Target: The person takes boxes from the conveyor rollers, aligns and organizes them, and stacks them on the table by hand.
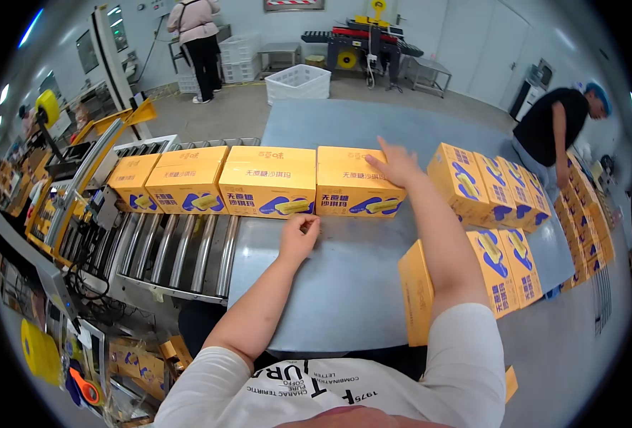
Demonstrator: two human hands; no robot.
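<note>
A row of yellow cartons printed with blue labels runs from the roller conveyor (180,246) onto the grey metal table (330,285). My right hand (396,165) lies on the top right corner of the end carton (352,189), fingers spread, thumb toward its top face. Curled fingers close my left hand (300,237), just below the front lower edge of the neighbouring carton (269,189); nothing shows inside it. Two more cartons, a middle one (185,178) and a far left one (133,180), sit on the rollers.
Several cartons (462,182) stand grouped at the table's right, with more in front (498,278) beside my right forearm. A person in a black shirt (555,125) bends over stacked cartons (583,214). A taping machine frame (80,200) spans the conveyor; a white crate (298,84) stands behind.
</note>
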